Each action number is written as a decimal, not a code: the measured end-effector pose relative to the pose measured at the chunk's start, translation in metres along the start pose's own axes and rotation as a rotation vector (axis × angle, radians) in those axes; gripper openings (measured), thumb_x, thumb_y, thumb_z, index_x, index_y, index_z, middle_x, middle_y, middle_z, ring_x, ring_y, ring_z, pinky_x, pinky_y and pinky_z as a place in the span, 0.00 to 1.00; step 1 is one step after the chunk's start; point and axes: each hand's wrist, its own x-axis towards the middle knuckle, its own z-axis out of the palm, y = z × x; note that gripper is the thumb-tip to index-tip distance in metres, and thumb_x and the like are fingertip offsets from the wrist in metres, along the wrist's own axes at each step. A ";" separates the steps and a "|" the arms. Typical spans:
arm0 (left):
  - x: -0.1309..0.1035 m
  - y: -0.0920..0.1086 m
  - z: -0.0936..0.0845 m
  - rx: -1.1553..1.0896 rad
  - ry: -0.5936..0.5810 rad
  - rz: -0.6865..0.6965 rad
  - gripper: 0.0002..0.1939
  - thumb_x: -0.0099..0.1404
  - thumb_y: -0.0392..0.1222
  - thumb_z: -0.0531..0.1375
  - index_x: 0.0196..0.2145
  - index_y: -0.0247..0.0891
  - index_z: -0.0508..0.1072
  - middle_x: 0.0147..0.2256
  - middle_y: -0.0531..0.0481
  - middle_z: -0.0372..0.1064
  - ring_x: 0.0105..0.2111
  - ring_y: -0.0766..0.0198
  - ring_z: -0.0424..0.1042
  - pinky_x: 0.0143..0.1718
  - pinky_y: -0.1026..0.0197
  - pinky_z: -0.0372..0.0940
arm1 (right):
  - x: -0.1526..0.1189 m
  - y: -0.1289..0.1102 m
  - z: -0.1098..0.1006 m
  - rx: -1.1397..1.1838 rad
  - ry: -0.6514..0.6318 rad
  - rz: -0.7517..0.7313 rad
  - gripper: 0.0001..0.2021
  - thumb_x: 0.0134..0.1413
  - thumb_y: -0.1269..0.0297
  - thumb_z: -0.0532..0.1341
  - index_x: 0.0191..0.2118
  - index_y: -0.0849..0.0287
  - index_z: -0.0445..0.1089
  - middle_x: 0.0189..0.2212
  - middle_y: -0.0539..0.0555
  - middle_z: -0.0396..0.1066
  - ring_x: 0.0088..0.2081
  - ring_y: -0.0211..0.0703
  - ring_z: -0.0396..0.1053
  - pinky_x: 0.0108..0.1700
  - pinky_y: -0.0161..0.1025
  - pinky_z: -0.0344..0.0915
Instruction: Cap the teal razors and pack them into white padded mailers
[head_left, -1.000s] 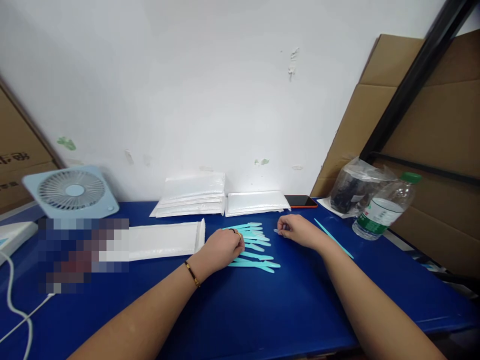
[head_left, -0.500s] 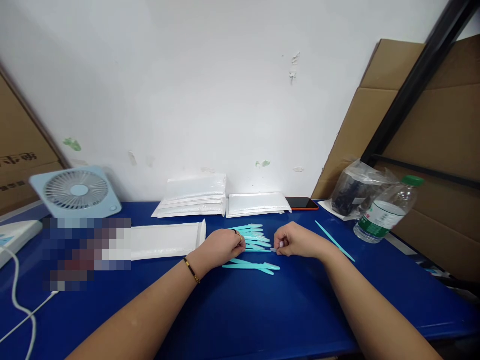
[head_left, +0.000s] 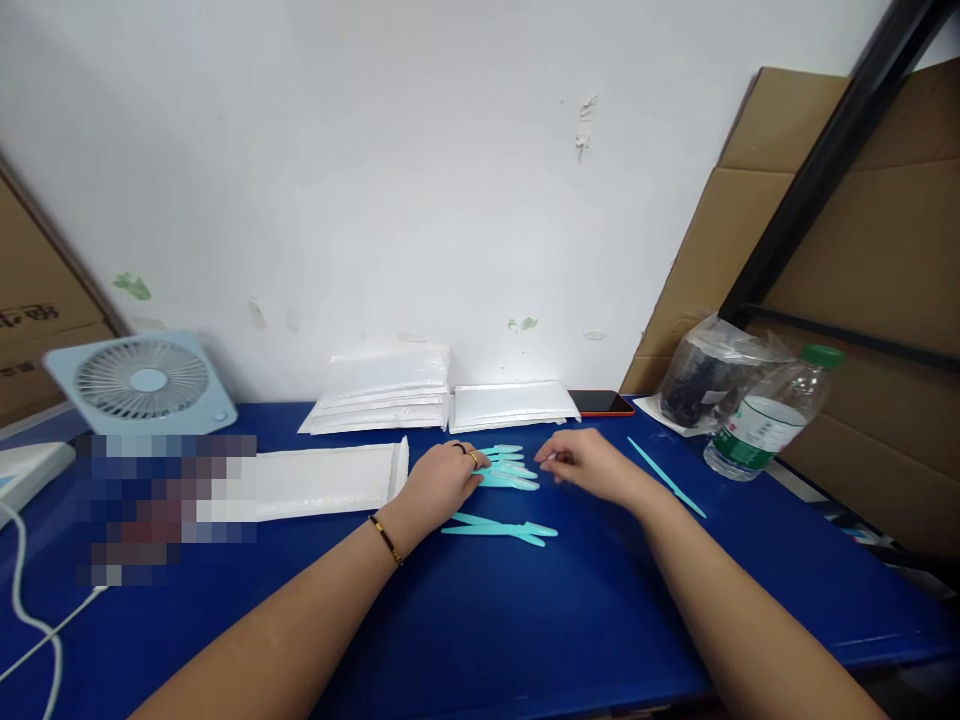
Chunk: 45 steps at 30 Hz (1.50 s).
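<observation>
So here's our desk: our left hand (head_left: 444,485), the one with the rings and the dark and gold bracelet, has its fingers down on a bunch of turquoise sticks (head_left: 511,478) in the middle of the blue table (head_left: 450,620). They're fanned out side by side, tips pointing to the right, and our fingers cover the other ends, so we can't tell if we're really grasping any or just resting on them. Our right hand (head_left: 583,465) is just beside the tips, fingers loosely curled and not touching that bunch; can't tell if there's anything small in the fingertips. Closer to us there's a crossed pair of turquoise sticks (head_left: 499,530) lying flat, and a lone turquoise stick (head_left: 666,478) sits at an angle on the far side of our right hand. To the left of our left hand we've got a long white padded mailer (head_left: 322,482), partly hidden by a pixelated patch. Along the wall there's a taller stack of mailers (head_left: 386,395), a lower stack of mailers (head_left: 514,403) and a phone (head_left: 604,402) lying flat. Light blue fan (head_left: 142,380) over on the left, green-capped bottle (head_left: 772,415) and a clear plastic bag (head_left: 701,375) with something dark in it on the right.
</observation>
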 end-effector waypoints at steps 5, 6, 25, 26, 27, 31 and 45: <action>-0.009 0.007 -0.009 -0.221 -0.187 0.044 0.14 0.56 0.52 0.59 0.36 0.41 0.72 0.33 0.52 0.69 0.32 0.65 0.68 0.31 0.66 0.59 | -0.009 0.022 -0.030 -0.211 0.026 0.131 0.06 0.44 0.65 0.60 0.30 0.58 0.73 0.25 0.51 0.72 0.27 0.39 0.68 0.28 0.32 0.60; -0.010 0.008 -0.010 -0.244 -0.240 0.062 0.15 0.54 0.53 0.60 0.35 0.41 0.72 0.32 0.53 0.69 0.31 0.65 0.67 0.29 0.67 0.59 | -0.010 0.025 -0.031 -0.235 -0.027 0.152 0.06 0.41 0.65 0.62 0.29 0.58 0.73 0.25 0.51 0.72 0.27 0.39 0.68 0.28 0.32 0.60; -0.008 0.002 -0.010 -0.297 -0.035 -0.064 0.09 0.62 0.40 0.50 0.30 0.39 0.68 0.31 0.52 0.69 0.30 0.66 0.67 0.32 0.66 0.60 | -0.011 -0.005 -0.020 0.257 -0.265 0.041 0.12 0.51 0.58 0.56 0.34 0.62 0.68 0.23 0.50 0.66 0.22 0.34 0.63 0.25 0.32 0.62; -0.008 0.002 -0.010 -0.303 -0.036 -0.066 0.09 0.62 0.40 0.50 0.30 0.39 0.68 0.31 0.52 0.69 0.30 0.66 0.67 0.32 0.66 0.60 | -0.011 -0.005 -0.020 0.257 -0.271 0.038 0.12 0.50 0.57 0.57 0.34 0.62 0.68 0.23 0.50 0.66 0.22 0.34 0.63 0.25 0.32 0.62; -0.007 0.002 -0.010 -0.307 -0.037 -0.069 0.09 0.62 0.40 0.50 0.30 0.38 0.67 0.31 0.52 0.69 0.30 0.66 0.67 0.32 0.65 0.60 | -0.011 -0.006 -0.019 0.251 -0.275 0.038 0.13 0.50 0.57 0.57 0.34 0.62 0.69 0.23 0.50 0.66 0.22 0.34 0.63 0.25 0.32 0.62; -0.007 0.003 -0.010 -0.311 -0.032 -0.073 0.09 0.62 0.41 0.50 0.30 0.38 0.67 0.31 0.51 0.69 0.30 0.65 0.67 0.32 0.65 0.60 | -0.010 -0.009 -0.016 0.213 -0.273 0.036 0.13 0.50 0.57 0.57 0.34 0.63 0.70 0.23 0.51 0.67 0.22 0.34 0.63 0.25 0.32 0.61; -0.003 0.009 -0.010 -0.138 0.114 -0.098 0.12 0.61 0.44 0.56 0.42 0.40 0.68 0.43 0.49 0.68 0.44 0.59 0.65 0.45 0.59 0.58 | -0.006 0.007 -0.018 0.052 0.101 0.110 0.13 0.52 0.60 0.55 0.39 0.60 0.71 0.26 0.53 0.71 0.26 0.38 0.68 0.30 0.34 0.62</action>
